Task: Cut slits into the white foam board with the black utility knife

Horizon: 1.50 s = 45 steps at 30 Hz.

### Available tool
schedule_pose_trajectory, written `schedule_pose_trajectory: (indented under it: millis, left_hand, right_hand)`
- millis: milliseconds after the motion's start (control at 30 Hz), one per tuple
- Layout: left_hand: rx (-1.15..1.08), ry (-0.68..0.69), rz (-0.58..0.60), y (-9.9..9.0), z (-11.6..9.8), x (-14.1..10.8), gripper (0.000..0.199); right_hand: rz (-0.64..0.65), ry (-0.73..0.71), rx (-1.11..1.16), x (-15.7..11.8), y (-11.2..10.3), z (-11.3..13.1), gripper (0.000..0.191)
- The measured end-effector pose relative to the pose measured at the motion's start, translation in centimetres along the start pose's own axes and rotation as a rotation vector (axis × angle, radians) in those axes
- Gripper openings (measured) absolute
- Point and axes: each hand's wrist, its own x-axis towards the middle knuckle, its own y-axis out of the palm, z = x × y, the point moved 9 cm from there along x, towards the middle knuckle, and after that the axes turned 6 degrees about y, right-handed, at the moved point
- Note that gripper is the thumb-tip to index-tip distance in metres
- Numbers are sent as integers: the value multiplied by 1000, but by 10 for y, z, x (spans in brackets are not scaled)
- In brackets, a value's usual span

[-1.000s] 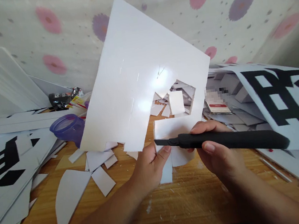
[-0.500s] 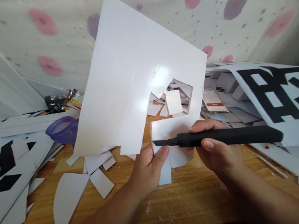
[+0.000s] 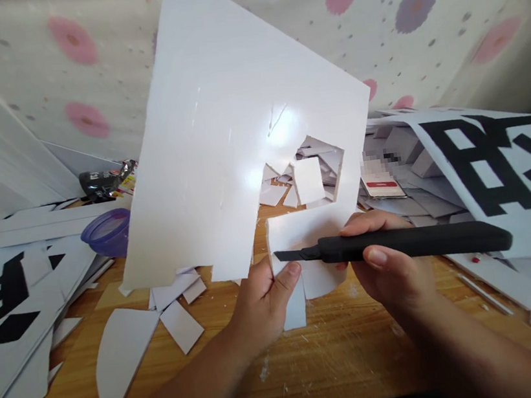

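A large white board (image 3: 206, 122) with cut-out openings is held up, tilted, above the wooden table. My left hand (image 3: 263, 294) pinches its lower part, thumb in front near the narrow edge. In my right hand (image 3: 391, 261) is a black utility knife (image 3: 413, 243), its dark blade pointing left, with the tip just above my left thumb. Some right fingers are behind the knife and touch the board's lower right part. Through the opening a small white piece (image 3: 309, 181) shows.
White offcuts (image 3: 182, 325) lie on the wooden table (image 3: 327, 373). At the left are a purple bowl (image 3: 108, 233), a black can (image 3: 97, 184) and black-printed sheets (image 3: 0, 306). To the right, a printed sheet (image 3: 502, 174) leans over scraps beside a phone-like item (image 3: 384, 186).
The board's upper left part has swung slightly left and toward me. The knife and my right hand have shifted a little to the right.
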Motion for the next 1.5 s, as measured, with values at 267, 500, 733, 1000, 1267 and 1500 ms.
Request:
schedule_pose_trajectory:
  millis: [267,500,733,1000,1267,1500]
  left_hand:
    - [9,28,-15,-1,-5,-1,32]
    - [-1,35,-18,-2,-1,-2,29]
    - [-65,8,-30,-3,4,-3,35]
    - [-24,39,-48,-6,1,-3,30]
    - [14,51,-81,-9,0,-3,33]
    - [9,81,-121,-13,0,-3,30]
  right_hand:
    - [-33,13,21,1,1,5,25]
    - [-50,-11,40,3,1,10,24]
    - [-66,-8,62,6,-5,15,21]
    - [-47,-39,42,7,-8,19,20]
    - [12,-84,-10,8,-14,20,23]
    - [-54,-147,74,14,-20,29,19]
